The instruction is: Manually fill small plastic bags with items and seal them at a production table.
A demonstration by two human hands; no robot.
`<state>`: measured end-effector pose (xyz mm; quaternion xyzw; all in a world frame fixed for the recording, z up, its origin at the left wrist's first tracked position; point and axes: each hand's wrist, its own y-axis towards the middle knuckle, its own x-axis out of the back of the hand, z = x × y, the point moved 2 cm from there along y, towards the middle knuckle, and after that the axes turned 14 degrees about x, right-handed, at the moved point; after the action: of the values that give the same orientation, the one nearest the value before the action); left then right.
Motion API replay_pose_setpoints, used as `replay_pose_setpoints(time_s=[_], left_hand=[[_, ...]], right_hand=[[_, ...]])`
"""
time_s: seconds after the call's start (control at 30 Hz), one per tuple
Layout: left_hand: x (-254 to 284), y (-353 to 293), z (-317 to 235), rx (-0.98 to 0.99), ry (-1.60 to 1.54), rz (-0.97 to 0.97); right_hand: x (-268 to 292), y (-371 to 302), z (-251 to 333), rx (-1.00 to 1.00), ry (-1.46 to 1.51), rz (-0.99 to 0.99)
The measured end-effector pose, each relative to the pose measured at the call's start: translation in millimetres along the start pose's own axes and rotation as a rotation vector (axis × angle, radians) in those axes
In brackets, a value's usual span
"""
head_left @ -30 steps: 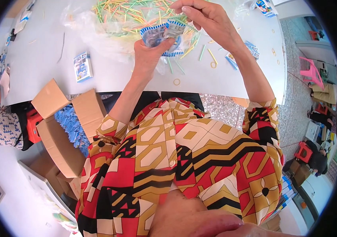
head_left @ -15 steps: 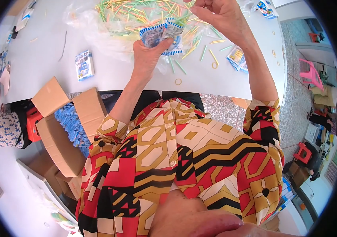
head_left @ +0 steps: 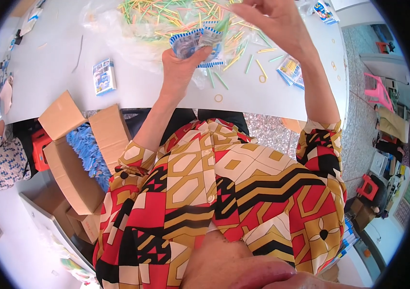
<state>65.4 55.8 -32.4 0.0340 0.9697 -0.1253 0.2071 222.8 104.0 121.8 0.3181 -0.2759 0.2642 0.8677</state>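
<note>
My left hand grips a small blue-and-white printed packet, pinching it between thumb and fingers, with its top facing the pile. A pale green piece shows at the packet's upper right. Just right of it, at the top edge, my right hand is raised with fingers bent together in a pinch. Its fingertips are partly cut off, and I cannot make out what is in them. A heap of thin yellow, green and pink sticks lies on clear plastic sheeting beyond both hands.
A filled packet lies left on the white table; more packets lie right, near rubber bands. An open cardboard box of blue wrappers stands below the table edge. Another person is at far left.
My right hand has shifted slightly up and its fingers have moved a little. The left hand and packet stay nearly in place. The person at far left has moved slightly.
</note>
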Motion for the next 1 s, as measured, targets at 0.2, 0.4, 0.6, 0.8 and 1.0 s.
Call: replay_pose_setpoints(time_s=[0.2,0.4,0.6,0.8,1.0], left_hand=[[1.4,2.0,-0.2,0.019,-0.068,0.007],[-3.8,-2.2,-3.7,0.027,-0.099,0.033],[-6.2,-5.9,-2.1,0.046,-0.067,0.071],[-4.3,-9.3,-0.5,0.067,-0.064,0.100],[-8.9,-10.4,-5.4,0.096,-0.073,0.101]], right_hand=[[-5.2,-23.5,2.7,0.010,0.007,-0.099],[-17.7,-38.6,-10.0,-0.167,0.041,-0.130],[-34.8,-28.2,-49.1,0.718,0.416,-0.354],[-34.4,-30.3,-35.5,0.836,0.168,-0.303],[-41.6,-61.8,-56.2,-0.037,0.336,-0.276]])
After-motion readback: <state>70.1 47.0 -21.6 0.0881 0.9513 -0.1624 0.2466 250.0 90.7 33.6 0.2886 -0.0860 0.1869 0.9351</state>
